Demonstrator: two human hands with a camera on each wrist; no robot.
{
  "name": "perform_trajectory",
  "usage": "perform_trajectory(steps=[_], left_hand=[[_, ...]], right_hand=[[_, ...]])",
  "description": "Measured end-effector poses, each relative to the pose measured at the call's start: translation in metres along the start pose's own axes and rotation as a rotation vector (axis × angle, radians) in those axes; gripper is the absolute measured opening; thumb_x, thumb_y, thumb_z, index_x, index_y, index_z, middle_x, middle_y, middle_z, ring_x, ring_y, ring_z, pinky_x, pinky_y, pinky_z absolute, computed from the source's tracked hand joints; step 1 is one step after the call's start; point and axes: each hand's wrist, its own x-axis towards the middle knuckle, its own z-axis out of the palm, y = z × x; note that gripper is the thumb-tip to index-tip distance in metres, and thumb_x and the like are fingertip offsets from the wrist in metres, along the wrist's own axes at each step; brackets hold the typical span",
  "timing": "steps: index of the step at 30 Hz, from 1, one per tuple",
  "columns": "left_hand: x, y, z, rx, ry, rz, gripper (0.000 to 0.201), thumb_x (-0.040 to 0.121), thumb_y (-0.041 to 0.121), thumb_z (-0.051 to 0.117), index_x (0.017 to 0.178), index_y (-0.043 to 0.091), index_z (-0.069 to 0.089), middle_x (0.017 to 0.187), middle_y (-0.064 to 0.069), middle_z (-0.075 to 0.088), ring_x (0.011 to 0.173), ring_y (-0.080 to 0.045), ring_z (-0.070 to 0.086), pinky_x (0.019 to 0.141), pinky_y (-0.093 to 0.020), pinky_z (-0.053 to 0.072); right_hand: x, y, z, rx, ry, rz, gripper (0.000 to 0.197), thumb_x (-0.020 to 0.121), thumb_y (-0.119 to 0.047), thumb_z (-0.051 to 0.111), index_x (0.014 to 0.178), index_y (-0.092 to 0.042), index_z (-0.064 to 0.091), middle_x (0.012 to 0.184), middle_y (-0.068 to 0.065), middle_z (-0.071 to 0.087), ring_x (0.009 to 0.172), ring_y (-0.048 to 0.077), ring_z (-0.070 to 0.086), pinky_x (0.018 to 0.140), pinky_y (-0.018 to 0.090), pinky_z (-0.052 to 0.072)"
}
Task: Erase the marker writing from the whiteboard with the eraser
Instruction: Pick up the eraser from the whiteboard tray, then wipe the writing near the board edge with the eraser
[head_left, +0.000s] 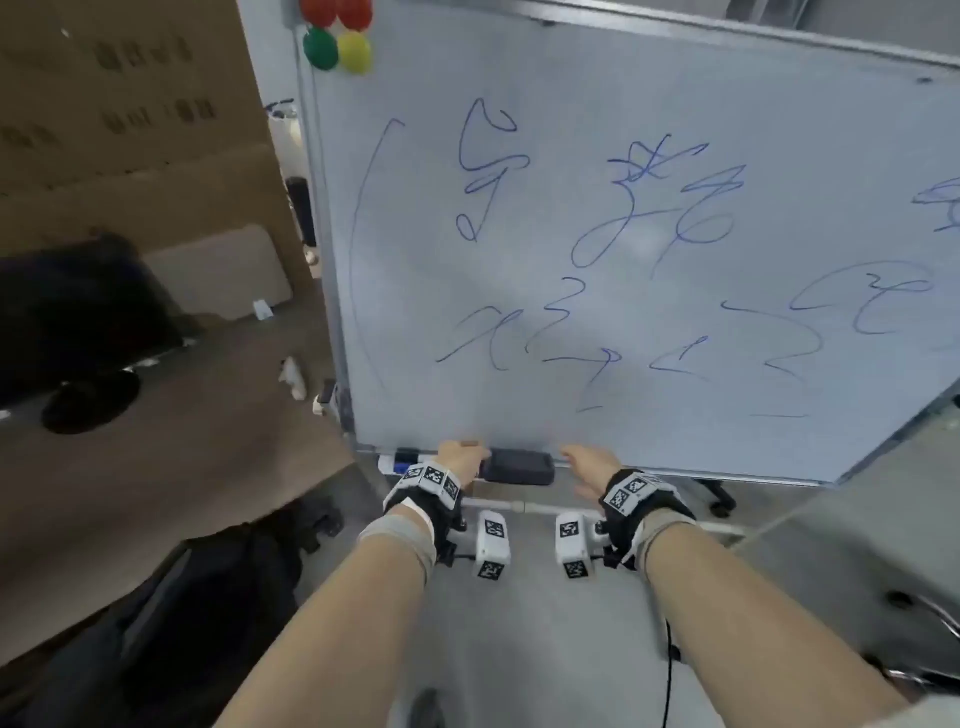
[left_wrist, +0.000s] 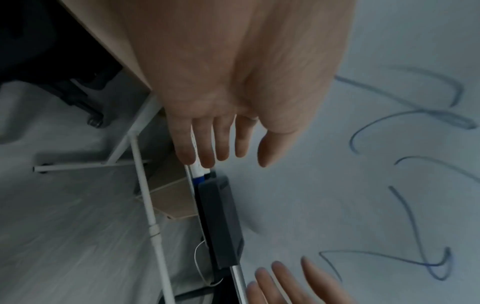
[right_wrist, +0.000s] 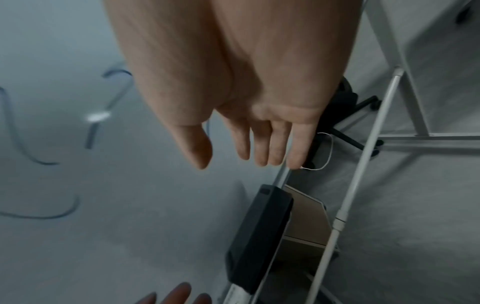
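Note:
A whiteboard (head_left: 649, 130) on a wheeled stand carries blue marker writing (head_left: 670, 208) across most of its face. A black eraser (head_left: 519, 466) lies on the ledge along the board's bottom edge. My left hand (head_left: 462, 460) hovers just left of the eraser with straight fingers and holds nothing. My right hand (head_left: 589, 462) hovers just right of it, also empty with relaxed fingers. The left wrist view shows the eraser (left_wrist: 221, 222) below my left hand's fingers (left_wrist: 207, 152). In the right wrist view the eraser (right_wrist: 259, 236) lies below my right hand's fingers (right_wrist: 262, 150).
A blue-capped marker (head_left: 402, 460) lies on the ledge left of the eraser. Round coloured magnets (head_left: 337, 36) stick to the board's top left corner. Cardboard boxes (head_left: 130, 130) and a brown desk (head_left: 182, 415) stand to the left. The stand's white crossbar (head_left: 519, 505) runs below the ledge.

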Motion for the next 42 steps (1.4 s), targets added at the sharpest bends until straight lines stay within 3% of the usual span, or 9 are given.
perform_trajectory(steps=[4,8,12,20,25,28,31,34,42], left_hand=[[0.027,-0.006,0.020,0.110,-0.167,-0.008,0.035,0.081,0.009,0.061,0.117,0.009,0.063,0.103,-0.013,0.064,0.086,-0.026,0.058,0.066,-0.030,0.050],[0.040,-0.004,0.038,0.161,-0.170,0.053,0.038,0.072,0.009,0.076,0.108,0.002,0.065,0.088,-0.013,0.067,0.074,-0.024,0.062,0.062,-0.029,0.053],[0.036,0.004,0.044,0.242,-0.192,0.145,0.055,0.058,0.034,0.085,0.103,0.008,0.064,0.090,-0.011,0.074,0.070,-0.020,0.069,0.064,-0.031,0.061],[-0.004,0.016,0.019,-0.036,0.017,0.158,0.062,0.077,0.046,0.076,0.118,0.005,0.056,0.103,-0.012,0.070,0.064,-0.014,0.066,0.056,-0.022,0.055],[-0.046,0.021,-0.006,-0.311,0.149,0.159,0.083,0.073,0.076,0.056,0.123,0.011,0.064,0.112,-0.007,0.073,0.100,-0.021,0.069,0.094,-0.037,0.053],[-0.066,0.029,-0.037,-0.578,0.317,0.172,0.059,0.095,0.058,0.040,0.112,0.008,0.065,0.092,-0.006,0.070,0.083,-0.023,0.062,0.085,-0.036,0.045],[-0.081,0.038,-0.072,-0.589,0.544,0.246,0.047,0.092,0.052,0.046,0.099,0.011,0.067,0.085,-0.003,0.069,0.076,-0.020,0.058,0.081,-0.036,0.044],[-0.091,0.057,-0.101,-0.573,0.639,0.326,0.048,0.087,0.052,0.048,0.105,0.012,0.067,0.100,0.000,0.069,0.091,-0.020,0.062,0.093,-0.038,0.047],[-0.094,0.141,-0.172,-0.288,0.737,0.507,0.051,0.092,0.048,0.046,0.135,0.020,0.051,0.139,-0.006,0.050,0.132,-0.027,0.042,0.112,-0.042,0.033]], right_hand=[[0.032,0.012,0.006,-0.054,-0.044,0.058,0.007,0.095,-0.015,0.060,0.089,-0.019,0.060,0.090,0.006,0.057,0.079,0.017,0.057,0.071,0.031,0.049],[0.046,0.012,0.012,-0.073,0.024,0.079,0.004,0.092,-0.005,0.064,0.090,-0.005,0.062,0.065,0.005,0.058,0.043,0.006,0.057,0.049,0.021,0.047],[0.047,0.009,0.009,-0.015,0.067,0.140,0.016,0.081,-0.007,0.071,0.089,0.007,0.068,0.089,0.027,0.069,0.082,0.035,0.070,0.077,0.046,0.059],[0.014,-0.021,-0.003,-0.035,-0.363,-0.054,0.013,0.095,-0.024,0.063,0.102,-0.015,0.070,0.097,0.003,0.071,0.087,0.014,0.064,0.085,0.031,0.048],[-0.017,-0.044,0.011,-0.072,-0.559,-0.242,0.014,0.088,-0.019,0.073,0.103,-0.019,0.073,0.100,0.006,0.075,0.092,0.017,0.071,0.094,0.032,0.054],[-0.033,-0.061,0.027,-0.125,-0.492,-0.361,0.042,0.075,-0.016,0.085,0.114,-0.010,0.072,0.102,0.009,0.075,0.096,0.024,0.071,0.100,0.041,0.053],[-0.058,-0.086,0.043,-0.105,-0.397,-0.490,0.042,0.076,-0.003,0.082,0.115,-0.003,0.065,0.101,0.010,0.071,0.086,0.016,0.068,0.079,0.026,0.057],[-0.082,-0.119,0.059,-0.109,-0.285,-0.699,0.045,0.072,-0.005,0.087,0.111,-0.007,0.064,0.096,0.000,0.068,0.084,0.006,0.064,0.071,0.010,0.051],[-0.135,-0.210,0.093,-0.079,0.123,-1.086,0.048,0.069,-0.031,0.087,0.110,-0.027,0.063,0.097,-0.015,0.068,0.087,-0.001,0.063,0.076,0.012,0.047]])
